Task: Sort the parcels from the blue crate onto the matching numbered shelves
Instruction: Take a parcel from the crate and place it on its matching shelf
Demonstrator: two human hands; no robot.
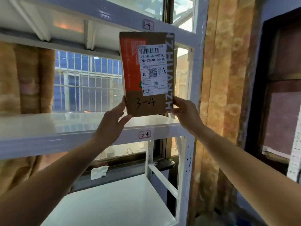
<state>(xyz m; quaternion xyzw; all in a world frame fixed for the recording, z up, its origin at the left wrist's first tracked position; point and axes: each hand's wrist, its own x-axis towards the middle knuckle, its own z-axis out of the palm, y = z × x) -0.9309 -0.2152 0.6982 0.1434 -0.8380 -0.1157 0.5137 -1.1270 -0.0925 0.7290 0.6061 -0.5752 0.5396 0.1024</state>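
Note:
A flat brown cardboard parcel [146, 74] stands upright on the right end of a white shelf [73, 126]. It carries a white shipping label, an orange panel and the handwritten number 3-4. The shelf's front edge bears a small tag reading 3-4 [144, 134] just below the parcel. My left hand [114, 123] holds the parcel's lower left edge, thumb on the front near the bottom corner. My right hand [184, 111] grips its lower right edge. The blue crate is out of view.
Above hangs another white shelf with a tag [147, 24] that is partly readable. A lower white shelf [117, 201] sits below. The rack's right upright [189, 160] stands close to the parcel. Patterned curtains [228, 95] and a barred window lie behind.

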